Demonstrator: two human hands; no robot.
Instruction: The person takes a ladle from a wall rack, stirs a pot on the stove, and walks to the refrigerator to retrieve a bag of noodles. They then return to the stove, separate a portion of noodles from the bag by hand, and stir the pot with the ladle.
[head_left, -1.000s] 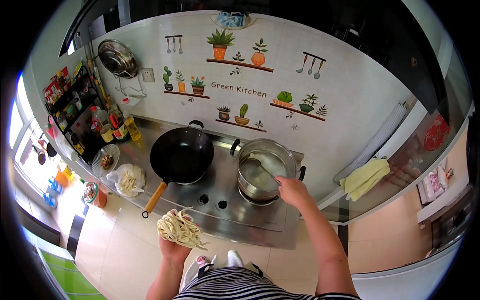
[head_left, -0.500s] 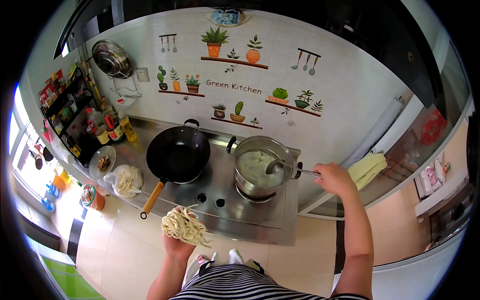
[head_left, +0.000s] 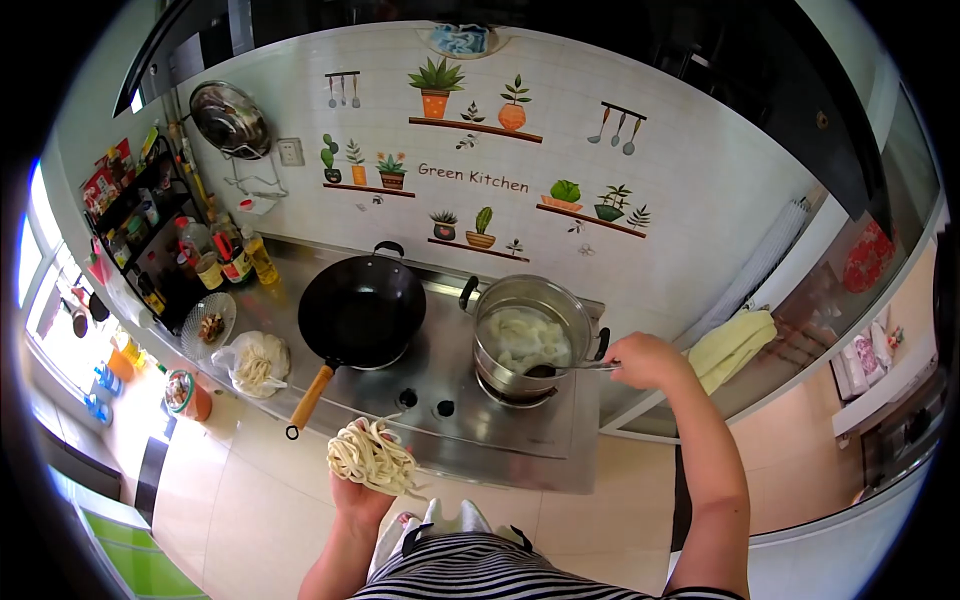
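Observation:
A bundle of raw noodles (head_left: 372,458) rests in my left hand (head_left: 360,500), which is held palm up in front of the stove's near edge. My right hand (head_left: 645,362) grips the handle of a metal ladle (head_left: 590,366), its fingers closed round the end. The ladle's head dips into a steel pot (head_left: 508,378) on the right burner, low on the pot's near right side. Pale noodles (head_left: 522,332) lie in cloudy liquid inside that pot. To the left stands a black wok (head_left: 362,310) with a wooden handle, nothing visible in it.
More noodles lie in a plastic bag (head_left: 258,364) at the counter's left, near a glass plate (head_left: 208,325) of food. Bottles (head_left: 259,258) and a black rack (head_left: 150,235) stand behind. A yellow-green cloth (head_left: 730,350) hangs right of the pot.
The ladle's head has moved down and toward me within the pot, and my right hand has shifted slightly left. My left hand still holds the noodles in nearly the same place.

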